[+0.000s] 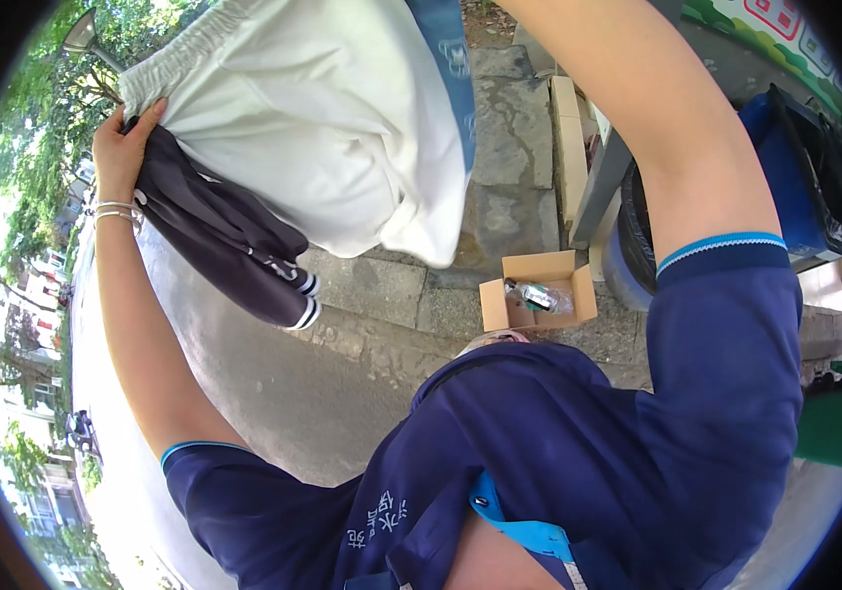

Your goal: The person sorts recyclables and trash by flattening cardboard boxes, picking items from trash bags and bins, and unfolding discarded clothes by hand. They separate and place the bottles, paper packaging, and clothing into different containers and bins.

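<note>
My left hand (128,147), raised at the upper left, is closed around a corner of a white garment (332,118) with a gathered elastic waistband. From the same hand hangs a dark garment (214,221) with white-striped cuffs, below and partly behind the white one. A blue patterned cloth panel (446,84) runs along the white garment's right side; whether the two are joined I cannot tell. My right arm (667,128) reaches up past the top edge, so my right hand and anything in it are out of sight.
An open cardboard box (583,295) with clear plastic bottles sits on the stone paving (510,147). To the right stand a round bin (628,258) with a black liner, a dark blue bin (785,147), a grey metal post (606,177) and a green container (839,418). Trees line the left.
</note>
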{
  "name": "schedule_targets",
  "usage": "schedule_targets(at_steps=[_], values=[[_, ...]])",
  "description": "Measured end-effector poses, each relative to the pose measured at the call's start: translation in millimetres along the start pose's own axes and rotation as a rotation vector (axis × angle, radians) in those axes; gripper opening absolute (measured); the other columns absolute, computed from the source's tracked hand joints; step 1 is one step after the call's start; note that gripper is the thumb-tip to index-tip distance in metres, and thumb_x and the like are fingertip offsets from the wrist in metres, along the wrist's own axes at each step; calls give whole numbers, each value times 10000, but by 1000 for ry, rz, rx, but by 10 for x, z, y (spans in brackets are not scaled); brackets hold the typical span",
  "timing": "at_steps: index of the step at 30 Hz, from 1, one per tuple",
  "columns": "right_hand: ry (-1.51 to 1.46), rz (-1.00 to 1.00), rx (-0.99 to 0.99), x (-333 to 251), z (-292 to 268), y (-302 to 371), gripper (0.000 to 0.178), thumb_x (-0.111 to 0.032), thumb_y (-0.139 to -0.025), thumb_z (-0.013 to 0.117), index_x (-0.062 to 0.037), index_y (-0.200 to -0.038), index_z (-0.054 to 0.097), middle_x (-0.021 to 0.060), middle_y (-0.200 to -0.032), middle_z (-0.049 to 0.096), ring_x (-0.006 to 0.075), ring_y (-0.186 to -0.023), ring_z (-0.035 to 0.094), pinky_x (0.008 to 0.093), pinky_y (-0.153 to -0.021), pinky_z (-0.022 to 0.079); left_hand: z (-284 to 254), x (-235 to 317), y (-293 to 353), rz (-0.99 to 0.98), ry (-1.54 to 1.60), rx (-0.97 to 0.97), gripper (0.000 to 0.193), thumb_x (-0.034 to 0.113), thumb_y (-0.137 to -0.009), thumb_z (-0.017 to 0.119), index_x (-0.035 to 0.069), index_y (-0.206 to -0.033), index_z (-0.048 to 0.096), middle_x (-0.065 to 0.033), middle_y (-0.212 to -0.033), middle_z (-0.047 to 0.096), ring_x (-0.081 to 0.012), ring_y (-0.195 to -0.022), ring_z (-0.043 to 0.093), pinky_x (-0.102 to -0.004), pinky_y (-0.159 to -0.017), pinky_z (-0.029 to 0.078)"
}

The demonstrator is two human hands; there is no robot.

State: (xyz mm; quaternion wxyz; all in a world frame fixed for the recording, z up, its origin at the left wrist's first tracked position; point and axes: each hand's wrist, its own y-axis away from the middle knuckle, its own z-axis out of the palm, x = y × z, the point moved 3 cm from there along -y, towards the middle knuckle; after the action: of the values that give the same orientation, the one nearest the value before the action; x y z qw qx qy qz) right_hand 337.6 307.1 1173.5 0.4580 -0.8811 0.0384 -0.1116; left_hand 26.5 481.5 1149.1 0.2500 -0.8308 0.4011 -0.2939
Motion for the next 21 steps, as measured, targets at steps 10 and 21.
schedule_targets(at_steps=[10,21], values=[[-155,-17,86,4,-166,-234,190,-120,-698,661,-114,-881,711,150,-951,682,319,-944,643,422,-789,511,-220,-453,74,-131,-243,156,531,503,-726,763,37,-976,704,-55,-763,675,-118,-669,589,-278,-658,461],[-458,-102,109,-125,-130,-208,295,-161,-750,644,-132,-1035,711,175,-970,678,306,-910,654,390,-806,512,-159,-717,120,-282,-46,77,497,437,-741,787,2,-962,694,-4,-808,660,-79,-696,557,-231,-665,448]])
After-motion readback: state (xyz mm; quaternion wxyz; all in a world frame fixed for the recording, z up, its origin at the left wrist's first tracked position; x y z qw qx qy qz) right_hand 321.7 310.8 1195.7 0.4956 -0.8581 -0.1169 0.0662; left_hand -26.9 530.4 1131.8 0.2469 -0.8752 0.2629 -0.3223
